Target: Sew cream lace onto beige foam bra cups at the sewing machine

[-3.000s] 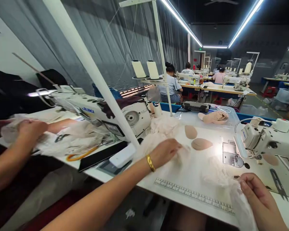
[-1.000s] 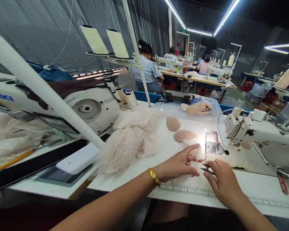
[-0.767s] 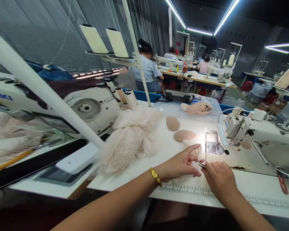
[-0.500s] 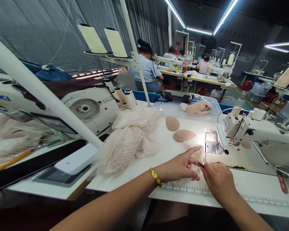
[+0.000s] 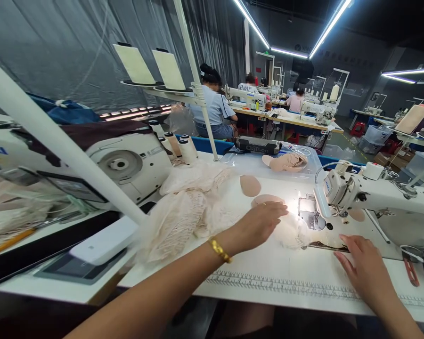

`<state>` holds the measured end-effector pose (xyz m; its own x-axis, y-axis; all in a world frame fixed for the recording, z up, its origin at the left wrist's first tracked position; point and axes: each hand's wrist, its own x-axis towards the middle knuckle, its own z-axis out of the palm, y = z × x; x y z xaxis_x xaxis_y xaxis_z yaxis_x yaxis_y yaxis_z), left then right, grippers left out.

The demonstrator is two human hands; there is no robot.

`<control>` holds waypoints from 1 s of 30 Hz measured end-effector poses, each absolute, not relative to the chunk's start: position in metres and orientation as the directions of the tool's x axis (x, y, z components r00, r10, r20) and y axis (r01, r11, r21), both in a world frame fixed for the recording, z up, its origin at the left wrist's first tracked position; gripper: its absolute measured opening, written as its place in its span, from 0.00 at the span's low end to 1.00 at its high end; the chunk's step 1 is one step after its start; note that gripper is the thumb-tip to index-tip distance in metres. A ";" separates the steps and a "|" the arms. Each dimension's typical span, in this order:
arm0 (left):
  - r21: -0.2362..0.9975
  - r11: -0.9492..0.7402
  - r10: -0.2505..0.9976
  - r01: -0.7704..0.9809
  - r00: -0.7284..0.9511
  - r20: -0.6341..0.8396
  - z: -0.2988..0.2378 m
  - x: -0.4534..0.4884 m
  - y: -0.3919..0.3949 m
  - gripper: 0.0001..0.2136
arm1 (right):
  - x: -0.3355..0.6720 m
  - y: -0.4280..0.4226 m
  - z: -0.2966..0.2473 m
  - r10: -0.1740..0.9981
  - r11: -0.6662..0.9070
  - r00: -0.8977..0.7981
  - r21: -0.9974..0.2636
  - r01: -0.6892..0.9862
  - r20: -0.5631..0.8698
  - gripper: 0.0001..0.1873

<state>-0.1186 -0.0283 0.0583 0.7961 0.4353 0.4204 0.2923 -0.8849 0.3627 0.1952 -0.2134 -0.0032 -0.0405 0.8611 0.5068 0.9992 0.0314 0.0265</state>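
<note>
My left hand (image 5: 259,226) is stretched over the table with its fingers out, at the near edge of a beige oval cup piece (image 5: 266,199). Whether the fingertips touch it I cannot tell. Behind lies a second beige cup piece (image 5: 250,185). A small sheer pale fabric piece (image 5: 291,234) rests between my hands, just in front of the sewing machine's needle plate (image 5: 311,220). On the right, my right hand (image 5: 365,261) hovers or rests by the front edge of the machine bed, thumb and fingers apart, with nothing visible in it.
A heap of cream lace fabric (image 5: 187,207) lies left of my left hand. The sewing machine (image 5: 367,186) stands at right, and a printed ruler strip (image 5: 268,281) runs along the front edge. More beige cups (image 5: 286,162) sit on a plastic lid. A thread stand pole (image 5: 208,122) rises behind.
My hands were together at the sheer fabric, with a small dark object between them. Now they are apart: the left has moved to the cup pieces, the right has moved rightward and opened.
</note>
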 end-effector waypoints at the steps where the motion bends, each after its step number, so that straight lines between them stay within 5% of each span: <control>1: 0.370 -0.894 0.394 0.252 0.836 0.383 0.054 -0.100 -0.028 0.18 | 0.184 -0.210 -0.002 0.867 0.090 -0.052 -0.053 0.995 0.495 0.21; 4: 0.444 -0.853 0.385 0.275 0.906 0.178 0.054 -0.055 -0.027 0.18 | 0.151 -0.204 0.001 0.901 0.185 -0.043 -0.291 0.939 0.431 0.14; 6: 0.483 -0.811 0.417 0.330 0.905 0.082 0.060 -0.039 -0.027 0.09 | 0.135 -0.203 0.002 0.925 0.186 -0.003 -0.448 0.875 0.379 0.13; 10: 0.564 -0.728 0.525 0.391 0.846 0.091 0.074 -0.043 -0.038 0.06 | 0.119 -0.200 0.008 0.953 0.109 0.146 -0.749 0.653 0.266 0.19; 12: 0.701 -0.608 0.604 0.373 0.791 0.102 0.080 -0.053 -0.048 0.09 | 0.113 -0.193 0.010 0.952 0.080 0.220 -0.869 0.489 0.211 0.25; 16: 0.994 -0.086 0.697 0.073 0.717 0.007 0.081 -0.072 -0.073 0.16 | 0.099 -0.176 0.010 0.952 0.090 0.282 -0.989 0.115 0.119 0.21; 20: 0.969 0.198 0.775 -0.147 0.628 -0.063 0.066 -0.081 -0.096 0.21 | 0.089 -0.174 0.015 0.955 0.105 0.271 -0.992 0.074 0.121 0.20; 24: 0.985 0.157 0.784 -0.071 0.615 -0.081 0.052 -0.091 -0.099 0.23 | 0.091 -0.177 0.021 0.955 0.088 0.275 -0.993 0.078 0.107 0.22; 26: 0.994 -0.043 0.757 0.101 0.652 -0.034 0.053 -0.098 -0.083 0.21 | 0.095 -0.172 0.021 0.967 0.044 0.250 -0.999 -0.008 0.040 0.24; 29: 0.743 -0.468 0.800 0.478 0.586 0.128 0.061 -0.112 -0.033 0.13 | 0.099 -0.159 0.017 0.978 -0.025 0.204 -0.999 -0.047 -0.034 0.26; 30: 0.668 -0.495 0.823 0.556 0.546 0.156 0.064 -0.116 -0.013 0.11 | 0.099 -0.155 0.014 0.977 -0.037 0.209 -0.999 -0.038 -0.044 0.27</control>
<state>-0.1159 -0.0126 0.0639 0.5457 0.8234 0.1555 0.5563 -0.4948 0.6676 0.0990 -0.1546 0.0141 0.2085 0.9770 -0.0437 -0.0379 -0.0366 -0.9986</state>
